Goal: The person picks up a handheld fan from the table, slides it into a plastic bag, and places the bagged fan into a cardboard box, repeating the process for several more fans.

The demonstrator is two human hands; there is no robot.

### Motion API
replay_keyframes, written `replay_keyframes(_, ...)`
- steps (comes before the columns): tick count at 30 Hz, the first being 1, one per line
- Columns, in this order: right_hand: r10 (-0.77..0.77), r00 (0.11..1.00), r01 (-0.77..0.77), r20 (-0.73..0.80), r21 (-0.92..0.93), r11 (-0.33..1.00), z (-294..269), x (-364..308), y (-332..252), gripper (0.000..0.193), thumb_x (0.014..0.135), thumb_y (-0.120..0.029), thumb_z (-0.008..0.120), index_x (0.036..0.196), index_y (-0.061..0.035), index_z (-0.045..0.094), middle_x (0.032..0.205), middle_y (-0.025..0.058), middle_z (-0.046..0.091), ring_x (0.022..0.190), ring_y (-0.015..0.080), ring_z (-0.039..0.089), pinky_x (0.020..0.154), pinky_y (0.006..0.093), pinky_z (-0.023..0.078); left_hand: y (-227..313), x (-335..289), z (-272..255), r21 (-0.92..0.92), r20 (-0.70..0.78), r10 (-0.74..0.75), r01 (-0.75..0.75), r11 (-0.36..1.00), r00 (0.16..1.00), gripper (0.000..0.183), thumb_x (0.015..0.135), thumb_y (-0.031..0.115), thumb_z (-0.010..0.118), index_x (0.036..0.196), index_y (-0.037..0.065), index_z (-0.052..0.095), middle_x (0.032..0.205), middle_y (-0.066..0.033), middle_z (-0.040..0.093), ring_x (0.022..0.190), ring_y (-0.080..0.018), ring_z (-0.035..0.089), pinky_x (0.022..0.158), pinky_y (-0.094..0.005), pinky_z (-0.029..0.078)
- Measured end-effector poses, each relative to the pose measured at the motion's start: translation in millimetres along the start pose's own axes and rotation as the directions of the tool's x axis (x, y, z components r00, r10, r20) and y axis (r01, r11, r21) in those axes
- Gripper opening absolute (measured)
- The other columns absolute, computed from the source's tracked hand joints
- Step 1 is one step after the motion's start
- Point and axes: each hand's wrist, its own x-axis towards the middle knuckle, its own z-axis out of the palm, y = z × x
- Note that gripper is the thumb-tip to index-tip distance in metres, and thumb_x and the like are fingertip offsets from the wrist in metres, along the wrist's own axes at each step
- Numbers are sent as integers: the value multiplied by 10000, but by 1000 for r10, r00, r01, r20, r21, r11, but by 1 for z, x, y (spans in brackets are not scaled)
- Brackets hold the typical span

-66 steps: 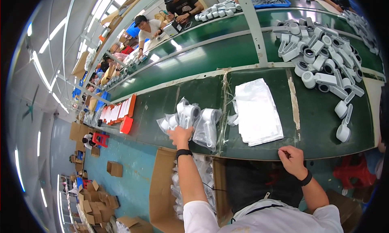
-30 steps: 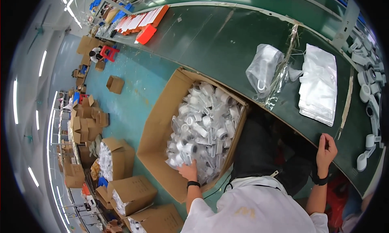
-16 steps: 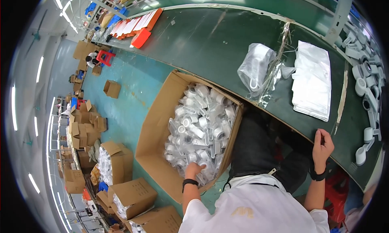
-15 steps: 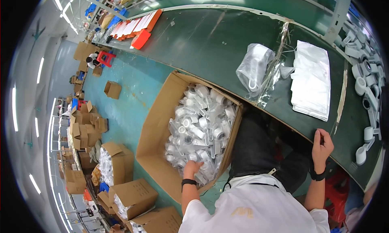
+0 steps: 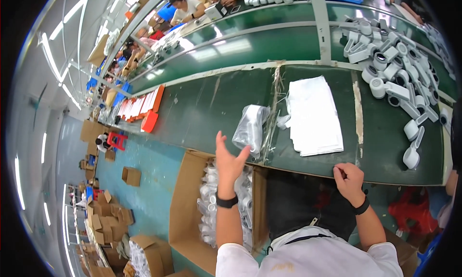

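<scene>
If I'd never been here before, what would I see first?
Probably the big heap of white and grey gadgets on the right of the green table. Next, maybe the open cardboard box of bagged pieces below its front edge, and the left hand spread open near one bagged gadget.

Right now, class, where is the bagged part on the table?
In the head view, the bagged part lies near the picture's middle on the table, close to the open left hand and left of the white stack.

A white short-sleeved shirt (image 5: 327,255), black wristbands (image 5: 226,202) and dark trousers (image 5: 293,209) are worn.
</scene>
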Motion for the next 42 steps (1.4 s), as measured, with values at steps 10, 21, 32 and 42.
replay_keyframes(10, -33, 999, 33, -18, -2, 999, -3, 1, -2, 40, 767, -59, 685, 767, -54, 645, 605, 62, 551, 500, 203, 529, 482, 309, 406, -17, 2, 68, 136, 12, -86, 83, 987, 996, 670, 713, 189, 731, 1292, -12, 462, 1028, -259, 629, 955, -471, 592, 886, -461, 457)
replay_keyframes(21, -31, 999, 30, 26, 6, 1000, -1, 0, 0, 38, 771, -11, 671, 785, -21, 637, 610, 85, 528, 508, 216, 504, 488, 321, 384, -86, -65, -49, -733, 128, -557, 457, 504, 820, 333, 824, 21, 690, 1139, -25, 589, 1015, -101, 669, 816, -193, 672, 636, -309, 565)
replay_keyframes(32, 21, 998, -19, 63, -36, 999, 5, -7, 14, 54, 869, -42, 620, 861, 12, 625, 676, 38, 516, 575, 106, 453, 544, 242, 374, -218, -246, -150, -780, -312, -948, 553, 293, 62, 280, 848, 92, 678, 1098, 29, 570, 959, -101, 589, 720, -212, 548, 603, -324, 503)
replay_keyframes(42, 104, 988, -96, 116, -70, 993, 5, -12, 13, 94, 895, -64, 611, 910, 28, 625, 783, 65, 611, 698, 125, 539, 655, 249, 441, -283, -440, -89, 139, -331, -778, 843, 520, 534, 294, 768, 183, 735, 923, -34, 612, 832, -115, 626, 795, -269, 631, 739, -372, 535)
